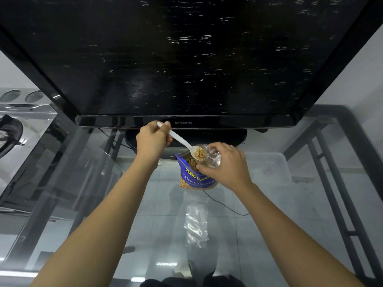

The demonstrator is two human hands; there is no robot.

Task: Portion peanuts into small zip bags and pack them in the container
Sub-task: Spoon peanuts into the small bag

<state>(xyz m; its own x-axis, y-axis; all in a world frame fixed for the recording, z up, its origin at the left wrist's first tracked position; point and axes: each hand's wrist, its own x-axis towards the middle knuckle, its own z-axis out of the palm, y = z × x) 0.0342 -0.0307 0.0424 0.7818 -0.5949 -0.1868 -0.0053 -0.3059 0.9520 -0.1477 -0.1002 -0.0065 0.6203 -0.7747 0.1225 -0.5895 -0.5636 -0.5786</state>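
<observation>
A heap of peanuts (199,153) sits in the bowl of a white plastic spoon (182,141), held right at the mouth of a small clear zip bag (213,157). The left hand (153,139) has its fingers curled tight around the far end of the spoon's handle, tilting the bowl down toward the bag. The right hand (226,164) pinches the little bag between thumb and fingers, holding it just above the open top of a blue peanut pouch (193,179), which stands upright on the glass table (103,204) with more nuts showing inside it. Nearer the person, more empty clear zip bags (195,224) lie flat on the glass. To the right of the pouch, just beyond the right hand, rests a translucent plastic container (269,166). Behind everything looms a big black Samsung television (186,59) on its stand, and a thin black cable (223,206) runs below the glass.
</observation>
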